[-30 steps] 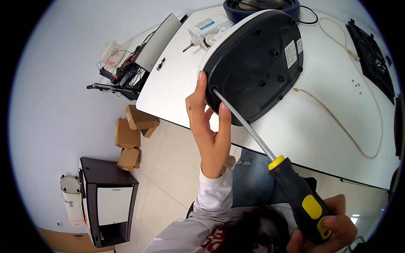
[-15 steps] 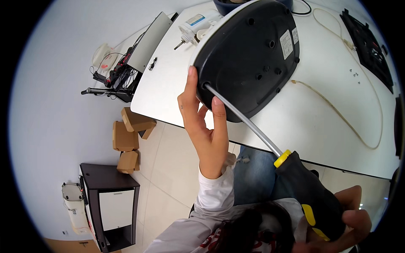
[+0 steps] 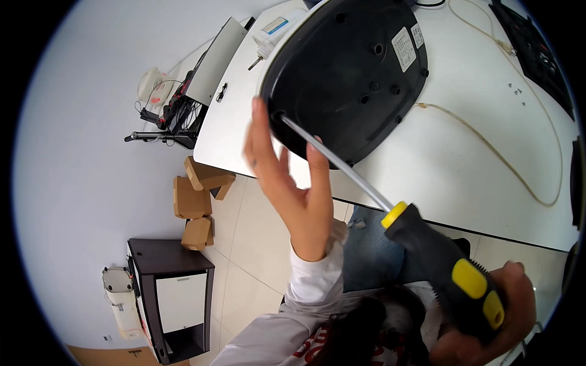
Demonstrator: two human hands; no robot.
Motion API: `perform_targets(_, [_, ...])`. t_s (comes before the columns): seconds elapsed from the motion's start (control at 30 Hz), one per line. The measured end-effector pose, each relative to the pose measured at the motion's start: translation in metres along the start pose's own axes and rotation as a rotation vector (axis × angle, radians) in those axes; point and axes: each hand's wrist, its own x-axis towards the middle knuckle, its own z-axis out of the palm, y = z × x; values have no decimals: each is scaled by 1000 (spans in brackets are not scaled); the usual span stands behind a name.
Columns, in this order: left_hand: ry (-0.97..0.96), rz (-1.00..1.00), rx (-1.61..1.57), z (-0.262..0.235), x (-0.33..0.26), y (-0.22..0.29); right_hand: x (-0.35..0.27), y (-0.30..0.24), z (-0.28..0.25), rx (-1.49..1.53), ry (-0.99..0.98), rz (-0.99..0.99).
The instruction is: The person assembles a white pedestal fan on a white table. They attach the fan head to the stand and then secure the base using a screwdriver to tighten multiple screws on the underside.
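- Head view: the left hand's [image 3: 293, 204] fingers spread at the rim of the black base [image 3: 342, 91], tilted above the white table [image 3: 458, 177]; whether they grip, one cannot tell.
- The right hand [image 3: 516, 311] holds the screwdriver [image 3: 421, 241], tip at a corner hole.
- Apparent loose screws [image 3: 519, 92] lie apart; the base seems not yet off.

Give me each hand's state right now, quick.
Left hand: open, fingers spread at the black base's edge; grip firmness unclear.
Right hand: closed, holding the screwdriver by its handle.
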Motion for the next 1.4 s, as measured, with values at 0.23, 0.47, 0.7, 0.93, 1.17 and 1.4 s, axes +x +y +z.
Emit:
perform_targets(0.23, [-97,553,116,-8,-51,62,5,7,35,116,344,-76])
perform_targets(0.47, [-145,545,-72,6,-59,86,-3,-14,-12,81,-263,114])
perform_targets(0.7, [11,646,329,-15,-66,83,-10,-37,48,223,479,171])
perform_targets(0.93, [15,627,-80,-10,-65,69,-10,-12,7,29,78,-112])
perform_targets(1.17, [121,545,135,2,-62,77,-5,-11,18,-37,158,-49])
perform_targets(1.4, [72,612,239,-12,-73,71,-8,5,22,-85,292,-269])
